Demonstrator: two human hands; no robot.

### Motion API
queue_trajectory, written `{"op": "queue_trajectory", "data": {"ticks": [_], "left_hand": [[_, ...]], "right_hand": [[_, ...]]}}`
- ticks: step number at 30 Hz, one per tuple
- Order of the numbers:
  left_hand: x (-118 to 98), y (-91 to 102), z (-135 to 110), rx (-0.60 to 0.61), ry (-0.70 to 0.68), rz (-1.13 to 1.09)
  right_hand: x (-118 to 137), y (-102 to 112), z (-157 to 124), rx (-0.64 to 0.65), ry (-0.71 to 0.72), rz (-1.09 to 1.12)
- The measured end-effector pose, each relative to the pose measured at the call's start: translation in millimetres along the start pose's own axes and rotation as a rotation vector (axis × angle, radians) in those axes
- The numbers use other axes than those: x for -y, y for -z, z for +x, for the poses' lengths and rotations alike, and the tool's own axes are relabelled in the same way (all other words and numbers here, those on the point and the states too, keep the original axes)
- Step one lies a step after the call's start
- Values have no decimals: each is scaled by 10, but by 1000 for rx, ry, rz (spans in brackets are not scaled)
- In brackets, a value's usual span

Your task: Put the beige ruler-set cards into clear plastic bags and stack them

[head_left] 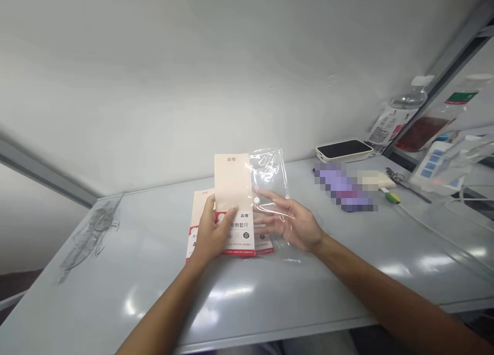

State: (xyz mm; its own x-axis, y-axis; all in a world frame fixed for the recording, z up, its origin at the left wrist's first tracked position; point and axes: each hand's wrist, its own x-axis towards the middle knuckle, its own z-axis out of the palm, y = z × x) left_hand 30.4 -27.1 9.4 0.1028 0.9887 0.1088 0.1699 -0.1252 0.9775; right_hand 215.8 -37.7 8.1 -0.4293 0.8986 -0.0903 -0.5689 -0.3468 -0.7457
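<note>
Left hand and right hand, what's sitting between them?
In the head view, a beige paper packet with a red band, pinched by the left hand, fills the gap; a clear plastic bag in the right hand rises beside it.

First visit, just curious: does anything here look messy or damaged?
A dark scribbly smudge mars the pale table near its left corner. The card in the left hand and clear bag in the right hand look intact.
</note>
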Motion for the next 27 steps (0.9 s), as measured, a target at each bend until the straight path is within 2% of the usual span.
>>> {"op": "queue_trajectory", "data": {"ticks": [5, 12, 17, 27], "left_hand": [[14, 35, 3, -22, -10, 50], [-5, 25, -18, -38, -19, 73], [-1, 5, -30, -60, -29, 90], [-79, 38, -35, -53, -61, 141]], "right_hand": [[18, -4, -19, 22, -48, 11], [41, -29, -25, -38, -171, 88], [28, -33, -24, -49, -190, 81], [59, -17, -28, 57, -303, 21]]}}
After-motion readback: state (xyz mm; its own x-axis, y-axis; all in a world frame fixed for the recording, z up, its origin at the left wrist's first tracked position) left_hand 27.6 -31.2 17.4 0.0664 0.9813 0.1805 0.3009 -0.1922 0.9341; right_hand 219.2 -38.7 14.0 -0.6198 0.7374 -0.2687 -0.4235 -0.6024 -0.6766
